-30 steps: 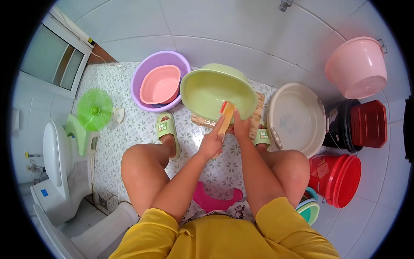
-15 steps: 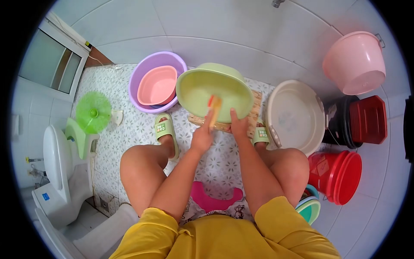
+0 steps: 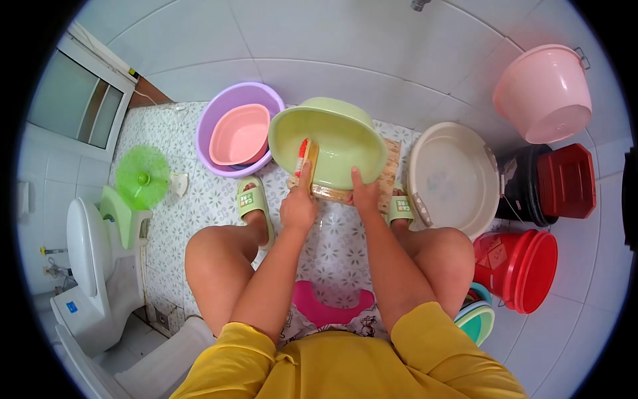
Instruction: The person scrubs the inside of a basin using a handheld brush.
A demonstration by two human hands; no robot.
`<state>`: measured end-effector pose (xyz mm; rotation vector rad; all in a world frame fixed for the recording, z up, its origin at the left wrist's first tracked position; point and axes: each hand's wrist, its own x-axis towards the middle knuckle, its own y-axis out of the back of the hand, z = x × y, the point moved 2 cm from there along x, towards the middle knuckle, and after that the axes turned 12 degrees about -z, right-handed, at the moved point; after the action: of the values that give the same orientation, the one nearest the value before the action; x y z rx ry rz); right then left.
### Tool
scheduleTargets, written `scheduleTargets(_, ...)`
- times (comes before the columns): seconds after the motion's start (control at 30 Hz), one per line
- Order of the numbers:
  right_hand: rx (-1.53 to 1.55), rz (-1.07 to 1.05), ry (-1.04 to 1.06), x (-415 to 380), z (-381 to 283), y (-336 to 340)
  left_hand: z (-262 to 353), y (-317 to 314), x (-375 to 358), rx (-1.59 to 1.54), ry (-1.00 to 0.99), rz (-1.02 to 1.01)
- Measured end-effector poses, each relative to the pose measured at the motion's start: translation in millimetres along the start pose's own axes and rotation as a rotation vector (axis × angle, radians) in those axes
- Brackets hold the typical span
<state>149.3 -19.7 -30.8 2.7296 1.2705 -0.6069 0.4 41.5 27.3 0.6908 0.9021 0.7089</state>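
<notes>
A light green basin (image 3: 339, 143) is tilted up on its edge over a wooden board (image 3: 392, 166), its inside facing me. My right hand (image 3: 364, 194) grips the basin's lower rim, thumb on the inside and fingers hidden underneath. My left hand (image 3: 298, 206) is closed around a scrubbing brush (image 3: 311, 159) with a yellowish back and red and white bristles. The brush lies against the left part of the basin's inside wall.
To the left stands a purple basin (image 3: 205, 126) with a pink basin (image 3: 238, 136) in it. A large beige basin (image 3: 458, 183) is at right, beside a black bucket (image 3: 525, 189), red buckets (image 3: 512, 266) and a pink bucket (image 3: 545, 96). A toilet (image 3: 86, 246) stands far left.
My left hand has moved the brush left across the basin's inside, from near its middle to its left part. My right hand keeps its grip on the rim.
</notes>
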Motion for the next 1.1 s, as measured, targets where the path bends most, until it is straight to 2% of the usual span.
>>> scheduleTargets(0.1, -0.002, 0.003, -0.003, 0.4, 1.6, -0.4, -1.6, -4.7, 0.8, -0.085, -0.043, 0.008)
scheduleTargets(0.17, 0.011, 0.002, -0.001, -1.1, -0.3, -0.8, 7.2, -7.1, -4.6, -0.529, -0.068, -0.303)
scheduleTargets(0.2, 0.012, 0.001, -0.002, -1.3, -0.2, -0.9, 13.2, -11.1, -8.4, -0.667, -0.101, -0.376)
scheduleTargets(0.3, 0.016, 0.002, -0.03, -1.3, -1.3, -0.7, 21.9, -15.3, -13.3, -0.742, -0.117, -0.46)
scheduleTargets(0.37, 0.006, 0.001, -0.036, -2.4, -2.9, -0.9, 15.7, -18.3, -9.4, -0.651, -0.121, -0.445)
scheduleTargets(0.43, -0.004, 0.001, -0.023, -1.8, -1.7, -0.7, 7.7, -14.6, -4.5, -0.277, -0.175, -0.244)
scheduleTargets(0.47, -0.013, 0.001, -0.01, -1.3, -1.4, -1.1, 2.6, -13.7, -2.1, -0.277, -0.173, -0.242)
scheduleTargets(0.53, -0.008, -0.001, 0.001, 0.8, 2.5, -0.7, 1.0, 2.7, -2.6, 0.007, -0.016, -0.067)
scheduleTargets(0.67, 0.004, -0.02, -0.002, 1.4, 1.8, -0.1, -6.0, 3.2, -0.7, 0.058, -0.008, 0.031)
scheduleTargets(0.73, -0.004, -0.011, -0.016, 1.4, 0.8, -0.3, -10.4, -8.3, 1.8, -0.139, -0.076, -0.078)
scheduleTargets(0.77, -0.014, -0.004, -0.03, 0.8, 0.9, -0.3, -11.9, -15.1, 1.1, -0.138, -0.076, -0.08)
scheduleTargets(0.83, -0.015, 0.022, -0.028, 1.0, 3.1, -0.3, -3.5, -31.2, -5.2, -0.357, -0.187, -0.286)
scheduleTargets(0.87, -0.017, 0.048, -0.026, 1.3, 3.9, -0.2, 1.5, -38.6, -9.5, -0.321, -0.256, -0.286)
scheduleTargets(1.03, 0.006, 0.032, 0.0, 1.9, 5.2, 0.8, 2.0, -49.0, -17.3, -0.394, -0.255, -0.278)
scheduleTargets(1.1, 0.003, 0.026, 0.0, 1.5, 5.1, 0.3, -0.2, -41.4, -15.1, -0.198, -0.334, -0.12)
